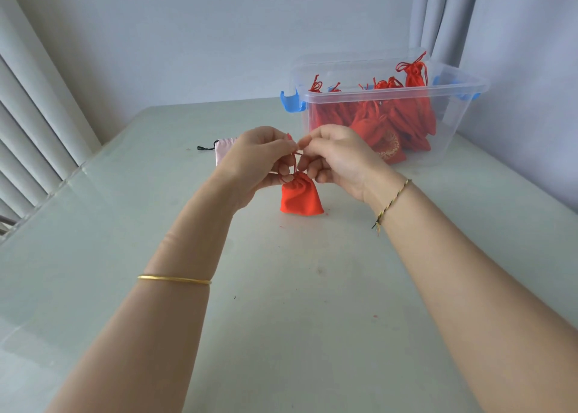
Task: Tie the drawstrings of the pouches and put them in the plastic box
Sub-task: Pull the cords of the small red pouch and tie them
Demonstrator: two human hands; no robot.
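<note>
Head view looks down at two hands over a pale table (281, 303). A small red pouch (301, 198) stands on the table, right under the hands, with its top bunched tight. The left hand (259, 159) pinches the red string (295, 163) between thumb and fingers. The right hand (337, 159) pinches the string too, and the two sets of fingertips almost touch above the pouch. I cannot tell if a knot is made yet, since the fingers hide that part.

The box (450, 131) sits behind and to the right, with no lid on. Many tied red pouches (375, 121) lie in it. A pink pouch (222, 150) with a black string lies on the table behind the left hand.

I think the step now is tying the knot. To do it well, pull both ends evenly and sideways, not up, so the pouch does not lift off the table. Slide the knot down close to the bunched top before pulling it tight. Hold the ends firmly so they do not slip out.
</note>
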